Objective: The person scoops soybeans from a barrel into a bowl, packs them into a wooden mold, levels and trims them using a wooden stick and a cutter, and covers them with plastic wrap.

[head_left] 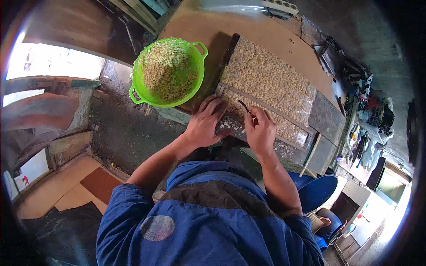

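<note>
Two hands at the near edge of the work. What have we got in them?

Right hand (261, 128): fingers drawn in, thumb and fingertips closed round a small dark tool (242, 105). We see its curved end sticking out over the slab (270, 75); the grip hides the rest. Left hand (205, 122): palm down, fingers part-spread, thumb out to the side. Nothing gripped that we can see. Fingertips are at the left end of a wooden strip (284, 117); we can't make out how hard they press.

And where's the slab?

Flat on the table (191, 20), ahead and to our right. Strip lies across its near part, leaving a narrow band on our side. Green colander (196, 66) with loose grains (162, 66) sits left of it.

How do we rate the handling?

Slab looks lumpy and soft, likely crumbly; we'd support it from below, not pinch a corner. Tool should be light and stiff; we'd hold it low, near the working end, as the right hand seems to. Strip: light, stiff, could skid on the grains, so we'd pin both ends.

Arm pose?

Both forearms reach forward from the body, converging. Left one slants in from the side, wrist near the table edge. Right one is steeper, knuckles up, fingers pointing down at the strip.
</note>
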`<state>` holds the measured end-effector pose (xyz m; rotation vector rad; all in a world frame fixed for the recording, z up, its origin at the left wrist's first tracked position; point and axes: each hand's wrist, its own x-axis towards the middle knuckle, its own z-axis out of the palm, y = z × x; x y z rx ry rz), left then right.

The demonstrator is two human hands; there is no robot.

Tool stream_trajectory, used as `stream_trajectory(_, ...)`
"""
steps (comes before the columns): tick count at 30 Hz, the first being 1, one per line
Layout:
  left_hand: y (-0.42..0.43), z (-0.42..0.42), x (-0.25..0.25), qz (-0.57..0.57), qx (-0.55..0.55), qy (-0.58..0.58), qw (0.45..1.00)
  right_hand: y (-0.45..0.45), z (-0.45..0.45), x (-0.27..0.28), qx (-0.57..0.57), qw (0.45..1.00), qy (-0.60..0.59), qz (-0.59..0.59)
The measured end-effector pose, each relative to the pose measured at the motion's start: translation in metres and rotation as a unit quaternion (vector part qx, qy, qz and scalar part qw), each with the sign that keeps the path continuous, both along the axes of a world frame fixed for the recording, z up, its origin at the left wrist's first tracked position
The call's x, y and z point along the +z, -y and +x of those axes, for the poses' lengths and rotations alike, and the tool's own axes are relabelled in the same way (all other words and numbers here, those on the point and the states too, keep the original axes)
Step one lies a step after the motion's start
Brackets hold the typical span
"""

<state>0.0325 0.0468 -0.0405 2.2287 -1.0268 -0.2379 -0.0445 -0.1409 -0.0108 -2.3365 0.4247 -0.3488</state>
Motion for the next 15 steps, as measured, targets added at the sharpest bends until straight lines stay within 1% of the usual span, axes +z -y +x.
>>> stream_trajectory(2,0.000,0.001,0.001,0.017,-0.001,0.016,1.000,0.002,0.002,-0.001,-0.021,0.999,-0.024,0.018)
stream_trajectory(5,-0.002,0.004,0.000,-0.007,-0.014,0.030,0.999,0.001,0.007,-0.004,-0.010,1.000,-0.013,0.017)
stream_trajectory(6,-0.001,0.005,-0.001,-0.031,-0.007,0.029,0.999,0.000,0.010,-0.004,-0.011,1.000,-0.013,0.018)
stream_trajectory(7,0.000,0.005,-0.002,-0.056,-0.001,0.029,0.998,-0.001,0.013,-0.004,0.004,1.000,-0.012,0.015)
stream_trajectory(8,0.000,0.005,-0.003,-0.055,0.000,0.029,0.998,-0.001,0.016,-0.004,0.020,1.000,-0.011,0.011)
stream_trajectory(9,0.002,0.004,-0.002,-0.034,0.001,0.032,0.999,-0.002,0.018,-0.005,0.021,1.000,-0.010,0.012)
stream_trajectory(11,0.002,0.004,-0.002,-0.013,0.005,0.035,0.999,-0.004,0.021,-0.008,0.031,0.997,0.005,-0.064)
stream_trajectory(13,0.001,0.003,-0.004,0.027,0.000,0.054,0.998,-0.004,0.020,-0.009,0.044,0.997,-0.001,-0.067)
stream_trajectory(15,0.000,0.003,-0.005,0.035,-0.004,0.043,0.998,-0.003,0.018,-0.007,0.055,0.996,-0.007,-0.071)
